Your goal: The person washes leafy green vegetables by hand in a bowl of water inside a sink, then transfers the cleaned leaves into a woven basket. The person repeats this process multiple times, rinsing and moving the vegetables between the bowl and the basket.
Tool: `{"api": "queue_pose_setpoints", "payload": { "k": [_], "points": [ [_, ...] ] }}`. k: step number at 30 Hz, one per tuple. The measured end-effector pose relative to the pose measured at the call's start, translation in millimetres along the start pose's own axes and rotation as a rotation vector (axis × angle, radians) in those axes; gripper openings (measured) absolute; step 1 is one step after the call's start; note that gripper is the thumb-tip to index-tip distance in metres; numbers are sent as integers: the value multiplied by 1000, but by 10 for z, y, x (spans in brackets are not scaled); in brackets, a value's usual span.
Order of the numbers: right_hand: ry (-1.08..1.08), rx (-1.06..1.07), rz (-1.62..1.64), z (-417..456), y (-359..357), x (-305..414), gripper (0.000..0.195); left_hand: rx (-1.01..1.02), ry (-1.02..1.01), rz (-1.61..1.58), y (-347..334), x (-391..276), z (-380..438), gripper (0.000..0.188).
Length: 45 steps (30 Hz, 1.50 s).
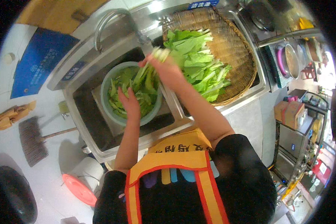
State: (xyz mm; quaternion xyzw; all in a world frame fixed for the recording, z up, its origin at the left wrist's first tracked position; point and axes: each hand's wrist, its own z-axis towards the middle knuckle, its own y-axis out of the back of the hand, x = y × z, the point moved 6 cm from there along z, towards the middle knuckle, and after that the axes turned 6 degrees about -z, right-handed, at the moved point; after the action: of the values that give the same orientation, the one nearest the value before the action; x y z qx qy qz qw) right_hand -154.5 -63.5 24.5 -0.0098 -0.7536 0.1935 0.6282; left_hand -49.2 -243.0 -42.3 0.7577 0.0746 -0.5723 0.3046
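My right hand (168, 68) grips a bunch of leafy greens by pale stems (161, 54), between a round plastic tub and a woven basket; it is blurred. Some stems and leaves in the grip hang down over the tub. My left hand (128, 102) is spread above the tub, fingers apart, over the greens (145, 102) inside; whether it touches them I cannot tell. The pale blue-green tub (104, 92) stands in the left steel sink basin (85, 112). Leafy greens (196, 60) lie piled on the left part of the flat woven basket (240, 56), stem ends mostly facing right.
A curved faucet (96, 33) rises behind the left basin. The basket rests over the right basin. At left are a broom (33, 140), a white bucket (86, 170) and a pink lid (79, 190). A metal rack (294, 137) with a cardboard box (289, 113) stands at right.
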Motion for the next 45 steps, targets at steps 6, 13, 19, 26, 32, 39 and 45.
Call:
{"api": "queue_pose_setpoints", "payload": {
  "k": [6,13,19,26,32,39,45],
  "points": [
    [-30,-318,377,292,1180,723,29,127,-239,89,-573,-810,-328,60],
    [-236,-646,-551,640,2608,229,47,345,-715,339,-1460,-1383,-581,58],
    [-121,-279,-1197,-55,3013,206,36,523,-931,499,-1975,-1459,-925,38],
    [184,-186,-1513,-86,2652,-329,20,631,-1020,508,-2596,-1691,-692,56],
    [247,71,-867,-210,2502,728,22,696,-864,372,-2761,-1740,-630,46],
    [-77,-64,-1525,-649,3469,93,27,679,-233,230,-2392,-1663,-726,36],
    [-341,28,-1772,-881,3500,-300,29,972,-474,752,-2489,-1233,-1568,50]
  ]
}}
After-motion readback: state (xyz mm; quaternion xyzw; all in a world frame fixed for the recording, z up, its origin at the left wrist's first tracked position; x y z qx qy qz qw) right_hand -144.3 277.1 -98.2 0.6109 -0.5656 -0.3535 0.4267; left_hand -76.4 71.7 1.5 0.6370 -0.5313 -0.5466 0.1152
